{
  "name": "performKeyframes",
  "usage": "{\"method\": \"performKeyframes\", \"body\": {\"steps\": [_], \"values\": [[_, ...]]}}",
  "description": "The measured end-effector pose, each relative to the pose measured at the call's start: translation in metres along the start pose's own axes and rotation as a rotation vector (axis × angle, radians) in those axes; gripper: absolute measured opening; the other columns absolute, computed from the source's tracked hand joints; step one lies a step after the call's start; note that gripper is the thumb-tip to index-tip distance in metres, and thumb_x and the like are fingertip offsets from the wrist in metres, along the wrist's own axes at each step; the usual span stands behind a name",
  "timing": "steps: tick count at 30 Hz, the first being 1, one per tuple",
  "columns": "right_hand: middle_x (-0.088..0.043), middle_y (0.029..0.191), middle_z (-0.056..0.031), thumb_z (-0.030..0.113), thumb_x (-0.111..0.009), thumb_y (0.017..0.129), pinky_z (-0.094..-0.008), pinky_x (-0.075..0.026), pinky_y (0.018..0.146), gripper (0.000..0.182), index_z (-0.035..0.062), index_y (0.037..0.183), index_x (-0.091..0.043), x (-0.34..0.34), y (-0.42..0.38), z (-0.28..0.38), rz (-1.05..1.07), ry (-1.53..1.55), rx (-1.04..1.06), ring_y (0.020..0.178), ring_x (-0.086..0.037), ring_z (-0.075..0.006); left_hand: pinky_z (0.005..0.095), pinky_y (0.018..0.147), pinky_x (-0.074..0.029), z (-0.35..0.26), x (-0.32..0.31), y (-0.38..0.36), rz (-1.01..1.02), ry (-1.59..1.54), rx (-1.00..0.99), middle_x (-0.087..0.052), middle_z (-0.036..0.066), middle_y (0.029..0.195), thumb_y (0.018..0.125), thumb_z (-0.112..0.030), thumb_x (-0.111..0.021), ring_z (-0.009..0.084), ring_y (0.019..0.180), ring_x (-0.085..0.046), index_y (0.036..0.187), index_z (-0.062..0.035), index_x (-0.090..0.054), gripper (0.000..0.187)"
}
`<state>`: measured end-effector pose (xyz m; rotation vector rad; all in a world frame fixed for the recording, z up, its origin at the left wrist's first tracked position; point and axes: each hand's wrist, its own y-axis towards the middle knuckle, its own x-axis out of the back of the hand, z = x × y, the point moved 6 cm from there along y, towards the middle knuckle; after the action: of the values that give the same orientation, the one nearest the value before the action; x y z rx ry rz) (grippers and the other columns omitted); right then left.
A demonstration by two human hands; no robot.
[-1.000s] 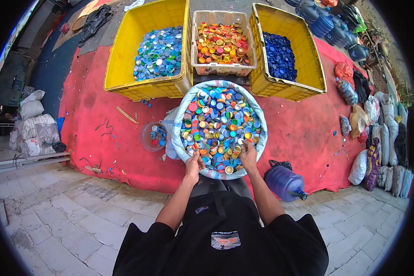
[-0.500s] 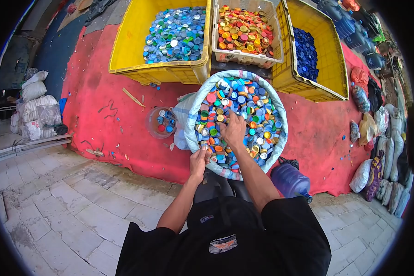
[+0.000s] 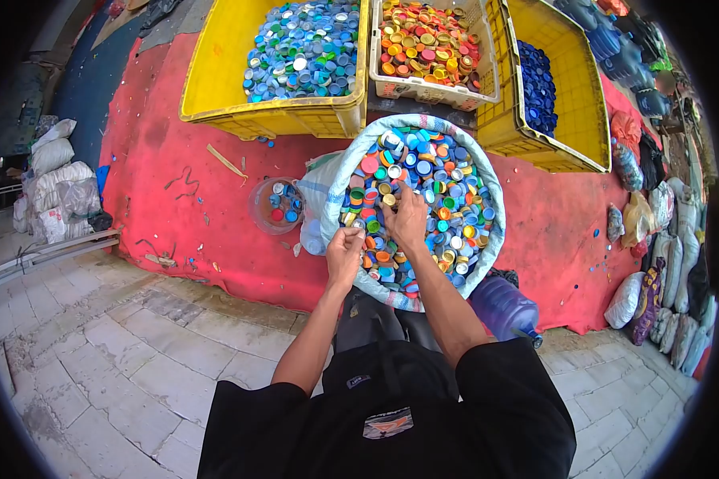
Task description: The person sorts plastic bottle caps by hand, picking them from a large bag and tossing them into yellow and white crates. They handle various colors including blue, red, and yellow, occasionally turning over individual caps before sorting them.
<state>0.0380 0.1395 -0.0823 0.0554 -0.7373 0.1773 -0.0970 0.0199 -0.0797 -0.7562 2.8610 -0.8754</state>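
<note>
A round sack with a rolled pale-blue rim [image 3: 494, 199] stands in front of me, full of mixed bottle caps [image 3: 455, 203]. My right hand [image 3: 408, 219] reaches down into the caps near the middle, its fingers bent round something I cannot make out. Over the sack's left rim is my left hand [image 3: 346, 251], fingers closed with a small pale cap [image 3: 359, 226] at the fingertips. Left of the sack a clear tub [image 3: 257, 209] holds a few blue, white and red caps.
Beyond the sack are a yellow crate [image 3: 208, 80] of light-blue caps, a white crate [image 3: 433, 90] of orange and yellow caps, and another yellow crate [image 3: 575, 112] of dark-blue caps. A water jug [image 3: 503, 308] lies right of my legs. Filled bags line both sides.
My left hand has moved up over the sack's rim, with its fingers nearer the caps. My right hand has shifted slightly within the caps. The view has moved slightly.
</note>
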Motion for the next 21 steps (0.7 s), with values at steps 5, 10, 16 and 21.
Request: {"method": "performKeyframes", "body": {"steps": [5,10,16,21], "values": [[-0.062,0.092,-0.0078,0.013,-0.062,0.083,-0.0353,-0.048,0.074,0.044,-0.0015,0.123,-0.050,0.026,-0.024,-0.031,0.047,0.833,-0.388,0.086,-0.059,-0.0193,0.0373,0.079,-0.042,-0.036,-0.029,0.025,-0.144,0.726,-0.683,-0.064,0.008,0.089,0.079,-0.015,-0.070,0.0228,0.080,-0.058,0.103,-0.0026,-0.060,0.029],[-0.061,0.096,-0.0086,0.024,-0.052,0.086,-0.0311,-0.046,0.074,0.030,0.0018,0.105,-0.058,0.060,-0.069,-0.047,0.038,1.574,-0.573,0.084,-0.059,-0.0176,0.0433,0.081,-0.037,-0.060,-0.073,0.046,-0.188,1.035,-0.758,-0.060,0.010,0.098,0.076,-0.028,-0.072,0.0287,0.095,-0.050,0.102,-0.0046,-0.058,0.037],[-0.060,0.092,-0.0072,0.029,-0.056,0.085,-0.0332,-0.046,0.073,0.025,0.0054,0.094,-0.059,0.080,-0.109,-0.077,-0.069,1.614,-0.699,0.083,-0.058,-0.0186,0.0431,0.081,-0.035,-0.058,-0.089,0.065,-0.178,1.192,-0.654,-0.063,0.009,0.096,0.075,-0.027,-0.074,0.0276,0.100,-0.050,0.099,-0.0045,-0.057,0.037],[-0.058,0.084,-0.0043,0.023,-0.061,0.084,-0.0305,-0.045,0.070,0.018,0.0069,0.091,-0.058,0.081,-0.111,-0.083,-0.064,1.476,-0.716,0.078,-0.056,-0.0156,0.0434,0.081,-0.034,-0.056,-0.093,0.064,-0.192,1.153,-0.730,-0.065,0.010,0.097,0.074,-0.024,-0.075,0.0275,0.099,-0.051,0.102,-0.0033,-0.060,0.037]]}}
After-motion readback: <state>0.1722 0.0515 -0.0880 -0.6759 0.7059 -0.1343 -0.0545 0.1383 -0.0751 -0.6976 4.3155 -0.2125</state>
